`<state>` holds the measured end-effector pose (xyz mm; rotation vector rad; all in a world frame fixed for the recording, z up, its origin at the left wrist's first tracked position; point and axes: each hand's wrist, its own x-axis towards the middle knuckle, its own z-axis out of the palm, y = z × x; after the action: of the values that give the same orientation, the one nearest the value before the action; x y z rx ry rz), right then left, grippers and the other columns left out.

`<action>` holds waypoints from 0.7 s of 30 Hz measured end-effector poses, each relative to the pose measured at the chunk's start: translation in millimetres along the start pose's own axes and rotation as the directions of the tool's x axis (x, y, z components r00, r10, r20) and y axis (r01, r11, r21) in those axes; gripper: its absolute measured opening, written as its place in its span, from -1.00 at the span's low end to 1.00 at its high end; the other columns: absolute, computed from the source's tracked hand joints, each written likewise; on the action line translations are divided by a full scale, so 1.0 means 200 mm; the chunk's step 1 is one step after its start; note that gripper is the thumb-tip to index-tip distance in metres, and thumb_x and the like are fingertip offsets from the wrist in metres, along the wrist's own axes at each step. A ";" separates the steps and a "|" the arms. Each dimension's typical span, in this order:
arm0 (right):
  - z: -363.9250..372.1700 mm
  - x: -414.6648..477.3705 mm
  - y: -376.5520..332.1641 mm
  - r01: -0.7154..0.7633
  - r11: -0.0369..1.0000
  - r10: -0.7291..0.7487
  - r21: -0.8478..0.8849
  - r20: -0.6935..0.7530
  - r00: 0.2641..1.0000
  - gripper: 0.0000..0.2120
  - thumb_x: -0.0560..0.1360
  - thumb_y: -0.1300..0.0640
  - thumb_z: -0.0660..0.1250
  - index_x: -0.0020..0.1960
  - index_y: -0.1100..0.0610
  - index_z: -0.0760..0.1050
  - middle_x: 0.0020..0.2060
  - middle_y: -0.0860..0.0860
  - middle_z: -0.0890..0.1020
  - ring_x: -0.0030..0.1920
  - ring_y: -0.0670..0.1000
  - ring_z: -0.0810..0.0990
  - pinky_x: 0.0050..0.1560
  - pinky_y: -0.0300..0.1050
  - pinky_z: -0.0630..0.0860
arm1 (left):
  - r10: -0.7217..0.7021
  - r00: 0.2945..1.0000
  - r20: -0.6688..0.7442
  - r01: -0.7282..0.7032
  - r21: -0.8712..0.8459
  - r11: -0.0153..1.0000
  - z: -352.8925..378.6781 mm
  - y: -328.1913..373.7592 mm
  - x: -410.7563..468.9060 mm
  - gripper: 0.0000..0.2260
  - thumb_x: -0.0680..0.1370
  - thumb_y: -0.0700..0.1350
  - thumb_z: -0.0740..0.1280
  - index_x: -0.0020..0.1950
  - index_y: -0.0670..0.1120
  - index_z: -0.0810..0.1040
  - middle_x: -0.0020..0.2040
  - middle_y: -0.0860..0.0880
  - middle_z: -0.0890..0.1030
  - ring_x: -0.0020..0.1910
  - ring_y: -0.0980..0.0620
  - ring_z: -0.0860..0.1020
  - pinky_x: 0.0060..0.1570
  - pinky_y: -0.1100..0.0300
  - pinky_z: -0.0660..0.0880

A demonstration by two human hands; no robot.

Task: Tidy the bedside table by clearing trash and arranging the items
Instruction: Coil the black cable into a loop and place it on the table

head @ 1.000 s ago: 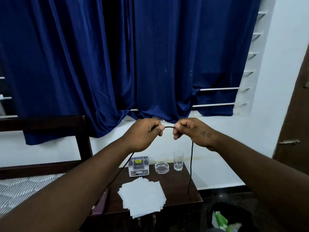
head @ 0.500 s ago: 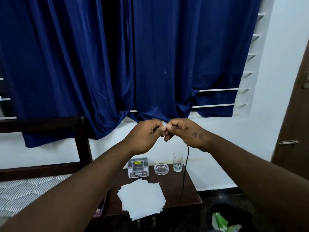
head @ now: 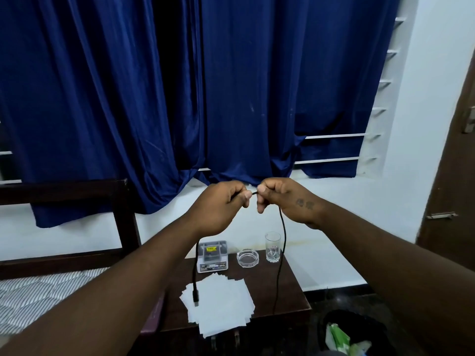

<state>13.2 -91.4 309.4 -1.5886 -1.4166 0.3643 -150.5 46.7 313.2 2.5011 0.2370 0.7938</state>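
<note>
My left hand and my right hand are raised side by side above the bedside table, both pinching a thin black cable. One end of the cable, with a plug, dangles from my left hand over a stack of white papers; the other part hangs from my right hand down past the table's right side. At the back of the table stand a small clear box, a glass ashtray and a drinking glass.
A dark bin holding green and white trash sits on the floor right of the table. A bed with a striped mattress and dark headboard is on the left. Blue curtains hang behind; a brown door is at right.
My hands came together half a second ago and have parted slightly again. The cable's plug end now hangs free from my left hand over the papers.
</note>
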 end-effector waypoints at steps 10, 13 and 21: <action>0.01 0.01 -0.02 -0.008 1.000 0.008 0.004 0.022 1.000 -0.70 0.71 0.05 0.17 -0.05 0.20 0.55 -0.23 0.06 0.69 -0.15 -0.10 0.64 0.06 -0.18 0.47 | 0.014 1.000 -0.011 -0.013 0.030 0.999 0.01 -0.01 0.01 -0.73 0.67 0.04 0.23 -0.18 0.00 0.53 -0.48 0.19 0.45 -0.52 0.17 0.36 -0.41 0.16 0.30; 0.00 0.00 0.00 -0.038 0.999 0.038 -0.026 0.009 0.999 -0.70 0.71 0.03 0.16 -0.04 0.16 0.56 -0.21 0.07 0.70 -0.18 -0.15 0.63 -0.11 -0.29 0.42 | 0.021 1.000 -0.019 -0.019 0.068 0.997 -0.01 -0.03 0.00 -0.74 0.67 0.04 0.22 -0.17 0.01 0.53 -0.44 0.14 0.45 -0.46 0.17 0.38 -0.38 0.16 0.30; 0.02 0.02 0.01 -0.022 1.000 0.022 0.003 0.024 0.999 -0.69 0.70 0.01 0.17 -0.08 0.14 0.56 -0.28 0.02 0.67 -0.17 -0.06 0.61 0.12 -0.01 0.46 | 0.016 1.000 -0.010 -0.015 0.058 0.998 0.00 -0.04 0.00 -0.74 0.67 0.04 0.23 -0.18 0.03 0.54 -0.43 0.13 0.46 -0.45 0.18 0.38 -0.36 0.16 0.31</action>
<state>13.4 -86.3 307.1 -1.6033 -1.4164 0.3994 -151.2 53.2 309.1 2.5566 0.2476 0.8170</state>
